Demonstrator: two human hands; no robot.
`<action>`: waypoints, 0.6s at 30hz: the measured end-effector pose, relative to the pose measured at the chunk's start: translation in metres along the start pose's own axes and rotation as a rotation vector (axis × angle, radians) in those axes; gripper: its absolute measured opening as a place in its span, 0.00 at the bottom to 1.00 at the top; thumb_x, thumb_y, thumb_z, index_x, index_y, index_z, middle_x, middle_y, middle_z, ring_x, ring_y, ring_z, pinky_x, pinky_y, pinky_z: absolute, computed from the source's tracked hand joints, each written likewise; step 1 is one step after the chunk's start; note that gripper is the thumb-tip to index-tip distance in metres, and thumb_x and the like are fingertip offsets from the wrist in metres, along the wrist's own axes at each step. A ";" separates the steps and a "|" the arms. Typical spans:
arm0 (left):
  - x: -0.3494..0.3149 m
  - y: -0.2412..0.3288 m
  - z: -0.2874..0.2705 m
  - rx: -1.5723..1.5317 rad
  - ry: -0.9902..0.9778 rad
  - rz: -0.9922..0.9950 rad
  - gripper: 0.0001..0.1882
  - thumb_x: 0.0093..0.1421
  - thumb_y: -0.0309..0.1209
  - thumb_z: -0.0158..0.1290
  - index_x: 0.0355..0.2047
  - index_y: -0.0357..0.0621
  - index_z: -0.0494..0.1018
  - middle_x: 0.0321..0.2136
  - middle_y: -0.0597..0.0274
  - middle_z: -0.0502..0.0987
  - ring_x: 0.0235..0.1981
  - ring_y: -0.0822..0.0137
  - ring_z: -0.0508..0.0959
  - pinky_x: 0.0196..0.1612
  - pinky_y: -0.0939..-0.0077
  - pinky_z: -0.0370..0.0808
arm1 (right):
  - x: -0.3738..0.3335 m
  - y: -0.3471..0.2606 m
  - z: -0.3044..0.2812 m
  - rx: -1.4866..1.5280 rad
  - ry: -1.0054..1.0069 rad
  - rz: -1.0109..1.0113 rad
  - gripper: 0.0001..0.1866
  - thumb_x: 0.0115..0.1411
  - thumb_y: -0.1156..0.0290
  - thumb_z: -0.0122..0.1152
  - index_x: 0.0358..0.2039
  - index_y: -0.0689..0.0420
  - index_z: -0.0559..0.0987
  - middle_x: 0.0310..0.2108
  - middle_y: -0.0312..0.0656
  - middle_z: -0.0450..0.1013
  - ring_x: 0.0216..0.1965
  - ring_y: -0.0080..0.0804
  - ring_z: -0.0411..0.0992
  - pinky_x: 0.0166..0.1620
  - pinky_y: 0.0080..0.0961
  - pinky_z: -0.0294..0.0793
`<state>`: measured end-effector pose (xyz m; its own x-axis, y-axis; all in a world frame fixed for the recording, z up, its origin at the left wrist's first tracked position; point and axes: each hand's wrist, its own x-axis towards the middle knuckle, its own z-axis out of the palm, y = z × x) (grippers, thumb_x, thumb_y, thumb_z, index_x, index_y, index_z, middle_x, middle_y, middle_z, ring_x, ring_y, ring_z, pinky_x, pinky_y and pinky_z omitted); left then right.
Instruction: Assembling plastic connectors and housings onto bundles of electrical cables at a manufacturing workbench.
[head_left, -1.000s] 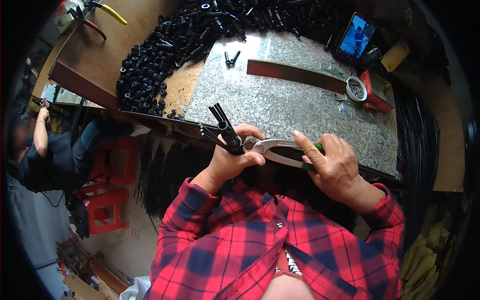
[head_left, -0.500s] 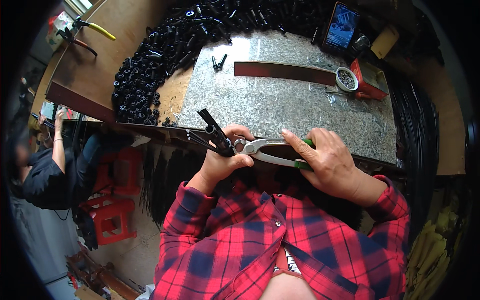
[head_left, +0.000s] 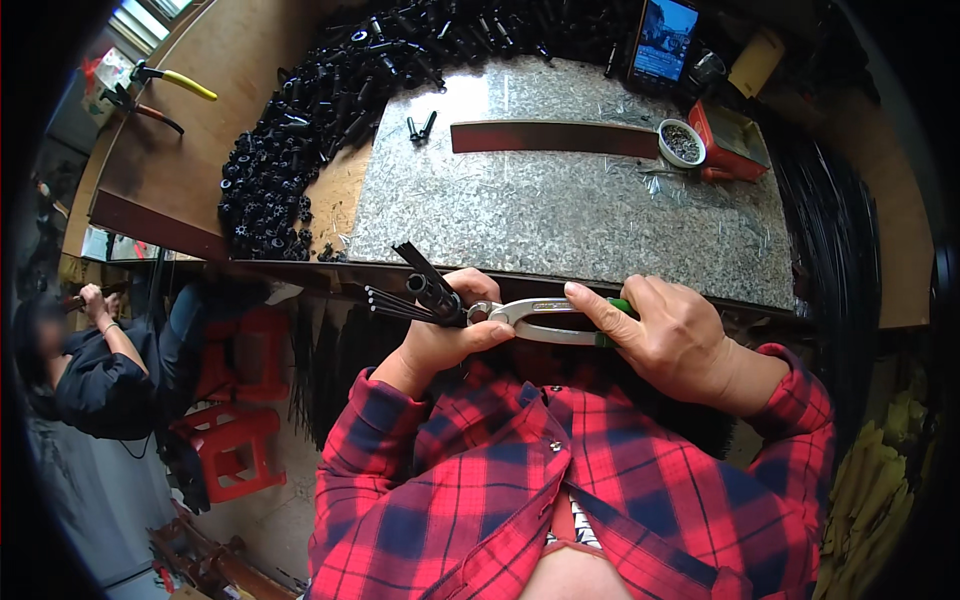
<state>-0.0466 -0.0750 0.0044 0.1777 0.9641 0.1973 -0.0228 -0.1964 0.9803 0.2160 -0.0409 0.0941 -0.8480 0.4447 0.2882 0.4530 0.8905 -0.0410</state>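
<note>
My left hand (head_left: 446, 338) is wrapped round a bundle of thin black rods (head_left: 392, 303) and a black plastic tube-shaped part (head_left: 425, 290), their ends sticking out to the left. A pair of steel end-cutting pincers (head_left: 548, 320) with green grips lies crosswise in front of me. Its rounded jaws (head_left: 482, 312) are at my left hand's fingers, next to the bundle; what sits between the jaws is too small to tell. My right hand (head_left: 672, 335) grips the green handles, with the thumb along the upper one. Both hands are just off the table's near edge.
A speckled stone slab (head_left: 540, 215) covers the worktop. On it lie a dark flat bar (head_left: 550, 140), two small black parts (head_left: 421, 127) and a white cup of metal bits (head_left: 682, 144). Black plastic parts (head_left: 270, 180) are heaped behind. A co-worker (head_left: 100, 360) sits left near red stools (head_left: 232, 450).
The pincers' handles have come slightly closer together in my right hand, and the bundle has tilted a little. The view has shifted slightly. The co-worker's hands have moved.
</note>
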 end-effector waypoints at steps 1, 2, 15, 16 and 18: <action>0.000 0.002 0.001 -0.004 -0.006 -0.011 0.15 0.45 0.31 0.66 0.27 0.41 0.71 0.24 0.69 0.71 0.26 0.79 0.67 0.29 0.83 0.65 | 0.000 -0.001 -0.001 -0.031 -0.009 -0.011 0.31 0.47 0.73 0.57 0.56 0.51 0.70 0.20 0.37 0.57 0.20 0.28 0.63 0.22 0.25 0.64; 0.000 0.002 0.001 -0.007 -0.011 -0.023 0.13 0.46 0.30 0.65 0.26 0.42 0.71 0.23 0.69 0.71 0.25 0.79 0.67 0.28 0.82 0.65 | 0.000 -0.001 -0.001 -0.060 -0.018 -0.021 0.31 0.48 0.73 0.56 0.56 0.51 0.70 0.20 0.36 0.57 0.20 0.28 0.63 0.22 0.25 0.64; -0.001 -0.004 0.011 0.073 0.140 0.116 0.16 0.47 0.23 0.61 0.36 0.41 0.70 0.31 0.66 0.72 0.33 0.75 0.74 0.37 0.80 0.71 | 0.002 0.003 0.000 0.273 -0.158 0.121 0.33 0.48 0.69 0.62 0.58 0.51 0.67 0.24 0.43 0.65 0.24 0.40 0.70 0.26 0.34 0.70; -0.004 -0.006 0.013 0.088 0.222 0.114 0.15 0.48 0.22 0.60 0.36 0.41 0.69 0.28 0.66 0.72 0.30 0.76 0.73 0.36 0.82 0.70 | 0.003 0.006 0.003 0.318 -0.207 0.142 0.33 0.50 0.67 0.61 0.58 0.50 0.66 0.27 0.46 0.67 0.26 0.43 0.72 0.28 0.36 0.72; -0.004 -0.007 0.018 0.005 0.313 0.054 0.13 0.50 0.20 0.57 0.35 0.41 0.68 0.23 0.67 0.70 0.24 0.77 0.71 0.30 0.84 0.69 | 0.002 0.018 0.007 0.419 -0.311 0.232 0.33 0.52 0.61 0.61 0.59 0.47 0.64 0.32 0.50 0.70 0.32 0.49 0.73 0.34 0.41 0.73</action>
<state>-0.0296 -0.0803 -0.0029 -0.1352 0.9604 0.2438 -0.0191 -0.2485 0.9684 0.2205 -0.0236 0.0873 -0.8089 0.5842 -0.0662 0.5434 0.6999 -0.4636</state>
